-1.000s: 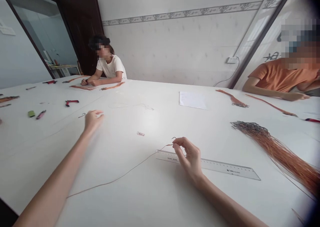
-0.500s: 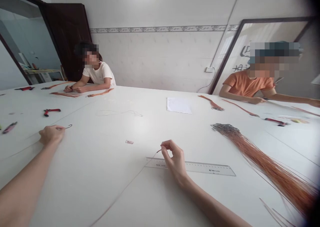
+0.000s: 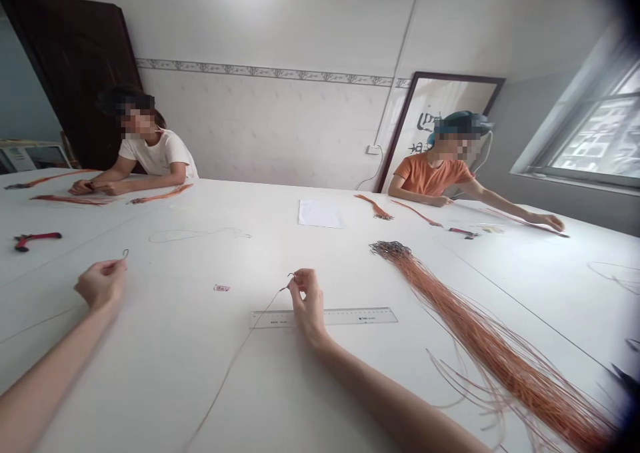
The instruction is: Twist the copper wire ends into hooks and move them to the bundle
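Observation:
My left hand is closed in a pinch, with a dark curved hook standing up from its fingertips. A thin line trails from near that wrist toward the left edge. Over the clear ruler, my right hand pinches a second small hook between thumb and forefinger. From it a thin brownish line runs down toward the front of the table. A small printed tag lies between the two hands.
A large bundle of orange-brown hooked lines covers the right side of the white table. Red-handled pliers lie at left, other pliers farther right. White paper sits near the far edge. Two people sit across, among smaller bundles.
The view has swung right, bringing a window into sight. Both hands still pinch their hooks, and the right hand's hook shows more clearly. The far-right person's arm remains stretched out.

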{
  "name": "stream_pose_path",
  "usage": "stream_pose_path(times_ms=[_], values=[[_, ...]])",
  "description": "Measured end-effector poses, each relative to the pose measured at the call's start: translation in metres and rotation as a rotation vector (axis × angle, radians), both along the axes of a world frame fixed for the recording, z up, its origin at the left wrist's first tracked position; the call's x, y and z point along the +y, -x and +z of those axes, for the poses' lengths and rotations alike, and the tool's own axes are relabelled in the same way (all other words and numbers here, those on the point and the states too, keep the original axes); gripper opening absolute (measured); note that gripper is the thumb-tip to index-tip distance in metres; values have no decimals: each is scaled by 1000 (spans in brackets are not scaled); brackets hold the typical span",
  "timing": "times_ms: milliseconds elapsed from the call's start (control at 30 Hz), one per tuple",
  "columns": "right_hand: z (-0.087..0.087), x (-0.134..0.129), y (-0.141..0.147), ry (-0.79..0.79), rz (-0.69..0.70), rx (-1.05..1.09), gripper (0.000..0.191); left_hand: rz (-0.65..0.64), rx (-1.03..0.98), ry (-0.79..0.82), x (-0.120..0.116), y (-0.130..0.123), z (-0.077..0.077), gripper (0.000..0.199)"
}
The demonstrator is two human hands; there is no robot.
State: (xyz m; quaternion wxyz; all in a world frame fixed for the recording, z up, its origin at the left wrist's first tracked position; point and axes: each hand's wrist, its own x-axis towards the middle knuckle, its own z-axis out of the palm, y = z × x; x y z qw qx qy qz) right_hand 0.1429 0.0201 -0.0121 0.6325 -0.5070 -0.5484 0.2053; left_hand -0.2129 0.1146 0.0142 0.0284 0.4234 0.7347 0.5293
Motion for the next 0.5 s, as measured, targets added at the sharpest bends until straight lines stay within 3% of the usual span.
stream_pose_path(times_ms=[100, 233, 367, 433, 500], values=[[8, -20, -28, 83, 20, 143, 12, -62, -181, -58, -2, -36, 1, 7], [40, -70, -103, 129, 16, 135, 17, -138, -325, -115, -9, -72, 6, 11], [92, -100, -201, 167, -250, 33, 16, -183, -368, -110, -17, -95, 1, 15], [115, -94, -245, 113, -476, 41, 12, -214, -356, -92, -21, -105, -3, 18], [126, -76, -280, 115, -642, -33, 16, -244, -322, -65, -26, -114, -7, 19]])
